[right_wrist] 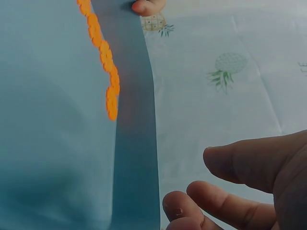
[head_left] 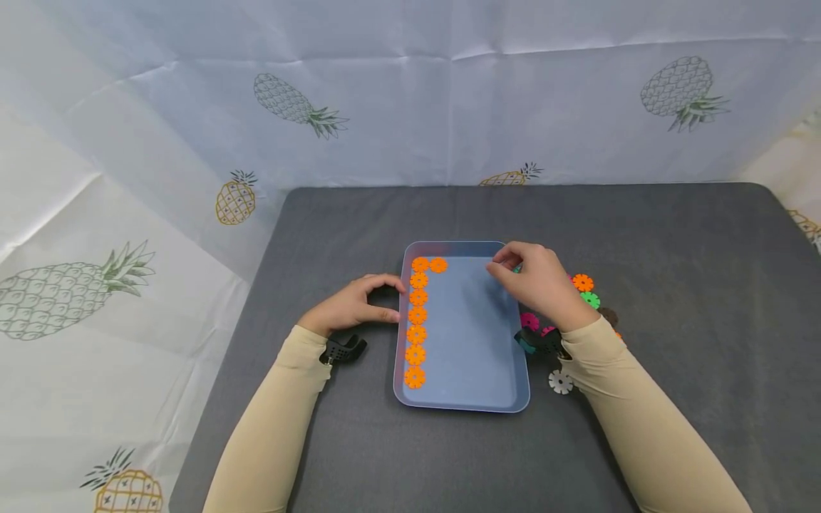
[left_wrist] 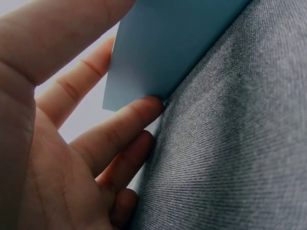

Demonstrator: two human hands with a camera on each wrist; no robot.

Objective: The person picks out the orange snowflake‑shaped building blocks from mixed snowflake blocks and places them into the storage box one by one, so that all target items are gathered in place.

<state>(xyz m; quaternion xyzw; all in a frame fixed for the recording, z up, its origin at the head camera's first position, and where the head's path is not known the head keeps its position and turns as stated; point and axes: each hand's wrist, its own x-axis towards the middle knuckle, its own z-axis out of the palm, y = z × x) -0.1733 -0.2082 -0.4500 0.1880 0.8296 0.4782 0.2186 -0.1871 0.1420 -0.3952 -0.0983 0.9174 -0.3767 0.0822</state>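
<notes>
A blue-grey rectangular tray (head_left: 474, 342) lies on the table. Several orange notched plastic discs (head_left: 417, 315) form a column along its left side, and one more orange disc (head_left: 439, 265) sits beside the top one. My left hand (head_left: 359, 303) rests at the tray's left edge; in the left wrist view, fingertips (left_wrist: 151, 104) touch the outer wall. Over the upper right of the tray hovers my right hand (head_left: 535, 278). Its thumb (right_wrist: 230, 160) and fingers stand apart in the right wrist view, with nothing between them. A green bit shows beside those fingers in the head view.
Right of the tray, partly hidden by the right hand and forearm, are loose discs: orange (head_left: 582, 283), green (head_left: 590, 300), brown (head_left: 608, 316) and pink (head_left: 529, 321). A white disc (head_left: 561, 382) lies nearer. Pineapple-print cloth (head_left: 410, 114) hangs behind the grey table (head_left: 346, 228).
</notes>
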